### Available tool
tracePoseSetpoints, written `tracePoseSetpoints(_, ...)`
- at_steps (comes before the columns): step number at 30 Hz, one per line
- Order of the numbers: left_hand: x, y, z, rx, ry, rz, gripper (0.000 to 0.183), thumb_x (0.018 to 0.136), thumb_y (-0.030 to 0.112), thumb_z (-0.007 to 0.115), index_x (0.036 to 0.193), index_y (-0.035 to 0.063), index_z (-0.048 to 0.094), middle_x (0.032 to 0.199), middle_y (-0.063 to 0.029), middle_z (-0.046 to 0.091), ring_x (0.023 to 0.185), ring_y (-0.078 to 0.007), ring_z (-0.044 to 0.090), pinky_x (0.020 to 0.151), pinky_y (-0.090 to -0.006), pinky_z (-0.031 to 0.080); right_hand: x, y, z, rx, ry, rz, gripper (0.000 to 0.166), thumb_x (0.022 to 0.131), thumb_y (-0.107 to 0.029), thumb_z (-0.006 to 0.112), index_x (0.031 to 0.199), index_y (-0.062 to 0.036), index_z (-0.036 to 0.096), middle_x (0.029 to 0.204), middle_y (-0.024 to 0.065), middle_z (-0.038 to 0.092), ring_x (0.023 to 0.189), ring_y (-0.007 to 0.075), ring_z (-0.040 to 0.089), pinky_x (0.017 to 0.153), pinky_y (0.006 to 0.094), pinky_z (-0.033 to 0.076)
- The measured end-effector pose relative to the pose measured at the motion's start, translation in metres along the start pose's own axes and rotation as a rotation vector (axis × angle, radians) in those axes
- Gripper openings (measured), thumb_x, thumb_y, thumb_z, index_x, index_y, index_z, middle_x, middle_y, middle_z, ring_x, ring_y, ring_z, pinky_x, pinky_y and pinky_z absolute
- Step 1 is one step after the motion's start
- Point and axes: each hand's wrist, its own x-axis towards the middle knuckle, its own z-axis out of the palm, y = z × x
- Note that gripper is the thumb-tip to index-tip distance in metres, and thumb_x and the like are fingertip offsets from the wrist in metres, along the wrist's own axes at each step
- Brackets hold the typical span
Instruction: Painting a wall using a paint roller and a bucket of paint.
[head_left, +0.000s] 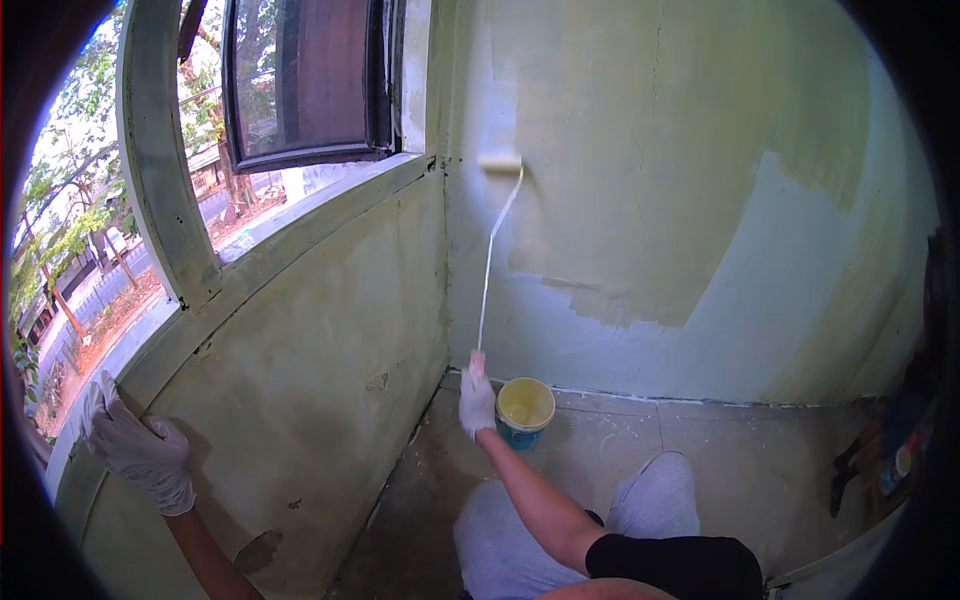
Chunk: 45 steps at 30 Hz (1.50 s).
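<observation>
My right hand (478, 401), in a thin white glove, is closed around the handle of a paint roller (500, 163). The roller's pale sleeve lies against the green wall (600, 150) near the corner, beside a lighter strip of paint. Lighter paint also covers the wall's lower part and a patch at the right. Just right of my right hand, a paint bucket (526, 405) with a blue lower side stands on the floor. My left hand (139, 442), gloved as well, rests at the window sill on the left with nothing seen in it; its fingers are extended and partly bent.
An open window sash (304, 82) with a dark frame hangs at the upper left, with trees and a road outside. My bent knees are near the bucket. On the floor (615, 442) are white spots. Dark items and a small container (900, 461) are at the far right.
</observation>
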Motion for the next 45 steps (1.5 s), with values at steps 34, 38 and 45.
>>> tracePoseSetpoints(34, 0.007, -0.02, 0.012, 0.16, 0.149, 0.131, 0.048, 0.072, 0.02, 0.054, 0.117, 0.0023, 0.054, 0.099, -0.0186, 0.053, 0.091, -0.0378, 0.053, 0.079, -0.0491, 0.042, 0.113, -0.059, 0.023, 0.038, -0.112, 0.273, 0.038, 0.097, -0.035, 0.049, 0.1, 0.0022, 0.054, 0.069, 0.0073, 0.056, 0.067, 0.0248, 0.058, 0.067, 0.0424, 0.047)
tracePoseSetpoints(38, 0.01, -0.003, -0.01, 0.182, 0.111, 0.102, 0.049, 0.07, 0.02, 0.055, 0.116, 0.0028, 0.055, 0.089, -0.0168, 0.052, 0.083, -0.0365, 0.053, 0.076, -0.049, 0.042, -0.03, -0.016, -0.005, 0.158, -0.275, 0.333, 0.054, 0.1, -0.019, 0.039, 0.149, -0.0057, 0.022, 0.157, 0.0165, 0.015, 0.146, 0.0216, 0.01, 0.117, 0.0298, 0.008)
tracePoseSetpoints(45, 0.01, 0.005, -0.012, 0.05, 0.207, 0.234, 0.047, 0.067, 0.018, 0.055, 0.113, 0.0057, 0.058, 0.092, -0.0148, 0.053, 0.082, -0.034, 0.053, 0.073, -0.047, 0.043, -0.148, 0.02, -0.069, 0.03, -0.099, 0.683, 0.035, 0.094, -0.042, 0.051, 0.101, -0.0079, 0.047, 0.083, 0.0054, 0.05, 0.069, 0.0166, 0.049, 0.061, 0.0326, 0.036)
